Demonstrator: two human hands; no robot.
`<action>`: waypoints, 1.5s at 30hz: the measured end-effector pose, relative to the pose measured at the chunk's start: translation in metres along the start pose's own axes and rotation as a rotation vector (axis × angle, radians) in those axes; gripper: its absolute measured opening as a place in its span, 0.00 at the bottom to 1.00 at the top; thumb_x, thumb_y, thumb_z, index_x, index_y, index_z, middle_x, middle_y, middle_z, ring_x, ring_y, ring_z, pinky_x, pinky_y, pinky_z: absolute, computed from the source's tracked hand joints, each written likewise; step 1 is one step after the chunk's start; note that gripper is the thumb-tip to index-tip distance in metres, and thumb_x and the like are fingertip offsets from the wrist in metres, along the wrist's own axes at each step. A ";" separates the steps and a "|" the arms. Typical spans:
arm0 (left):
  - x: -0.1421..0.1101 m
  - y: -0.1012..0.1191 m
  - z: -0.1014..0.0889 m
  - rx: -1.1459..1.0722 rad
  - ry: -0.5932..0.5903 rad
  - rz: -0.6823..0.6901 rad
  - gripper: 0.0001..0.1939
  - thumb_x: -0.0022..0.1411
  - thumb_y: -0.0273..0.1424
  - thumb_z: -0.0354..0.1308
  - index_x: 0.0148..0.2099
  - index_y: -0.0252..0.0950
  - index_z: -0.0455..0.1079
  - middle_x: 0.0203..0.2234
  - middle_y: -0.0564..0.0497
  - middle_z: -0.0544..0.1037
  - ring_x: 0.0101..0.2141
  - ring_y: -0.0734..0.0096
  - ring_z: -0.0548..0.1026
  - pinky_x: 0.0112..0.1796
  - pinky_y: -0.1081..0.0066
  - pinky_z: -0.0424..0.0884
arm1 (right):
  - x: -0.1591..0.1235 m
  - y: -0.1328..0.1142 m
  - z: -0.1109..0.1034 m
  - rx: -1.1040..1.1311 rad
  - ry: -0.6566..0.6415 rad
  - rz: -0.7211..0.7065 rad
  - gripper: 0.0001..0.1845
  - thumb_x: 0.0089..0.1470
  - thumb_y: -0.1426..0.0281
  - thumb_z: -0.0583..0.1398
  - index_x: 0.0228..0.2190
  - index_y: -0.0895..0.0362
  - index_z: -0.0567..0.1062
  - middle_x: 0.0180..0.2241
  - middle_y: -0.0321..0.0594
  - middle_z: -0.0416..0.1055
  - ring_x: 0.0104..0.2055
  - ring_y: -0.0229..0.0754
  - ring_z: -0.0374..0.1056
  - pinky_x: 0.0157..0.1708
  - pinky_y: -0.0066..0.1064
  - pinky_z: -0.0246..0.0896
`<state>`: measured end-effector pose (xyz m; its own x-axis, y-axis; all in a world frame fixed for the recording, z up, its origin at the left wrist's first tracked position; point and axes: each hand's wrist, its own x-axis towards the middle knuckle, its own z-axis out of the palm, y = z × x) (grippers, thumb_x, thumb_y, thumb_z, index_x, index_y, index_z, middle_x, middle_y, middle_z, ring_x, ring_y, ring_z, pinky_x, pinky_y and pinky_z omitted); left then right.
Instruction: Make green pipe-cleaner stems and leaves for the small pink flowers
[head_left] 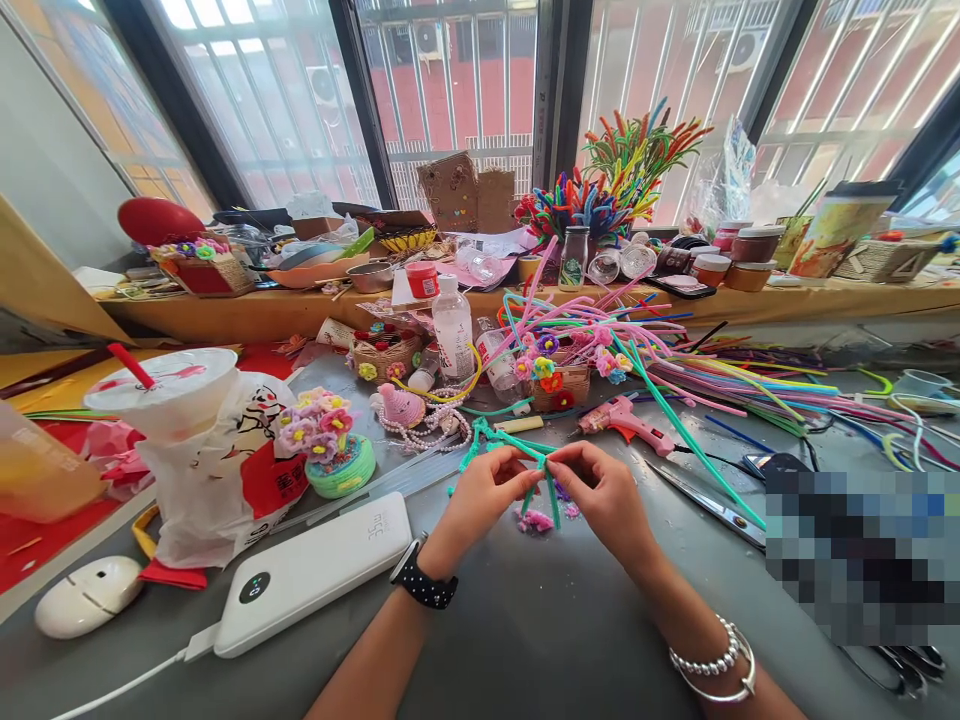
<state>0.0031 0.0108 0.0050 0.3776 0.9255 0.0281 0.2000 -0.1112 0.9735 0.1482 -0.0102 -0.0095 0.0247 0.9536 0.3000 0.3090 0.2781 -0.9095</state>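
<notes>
My left hand (486, 492) and my right hand (600, 492) meet over the grey table (525, 620), fingers pinched together on a bundle of teal-green pipe cleaners (504, 440). The stems fan out above my fingers and hang down between my hands. Small pink and purple fuzzy bits (536, 520) lie on the table just under them. A black watch is on my left wrist, silver bracelets on my right.
A white power bank (315, 572) with cable lies at left, beside a white mouse (88, 595) and a bagged drink cup (169, 392). A pink glue gun (626, 420), scissors (712, 505) and several loose pipe cleaners (735, 385) spread at right. Flower baskets and bottles crowd the back.
</notes>
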 end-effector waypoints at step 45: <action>-0.004 0.001 -0.005 0.059 0.037 0.212 0.08 0.53 0.31 0.53 0.33 0.35 0.72 0.22 0.51 0.74 0.24 0.72 0.72 0.28 0.73 0.68 | 0.005 -0.001 -0.006 0.704 -0.283 0.376 0.10 0.41 0.66 0.61 0.23 0.61 0.69 0.13 0.27 0.54 0.14 0.25 0.40 0.14 0.23 0.30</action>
<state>-0.0028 0.0092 0.0068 0.3840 0.8917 0.2397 0.1729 -0.3244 0.9300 0.1539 -0.0060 -0.0053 -0.2602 0.9639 -0.0567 -0.3386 -0.1461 -0.9295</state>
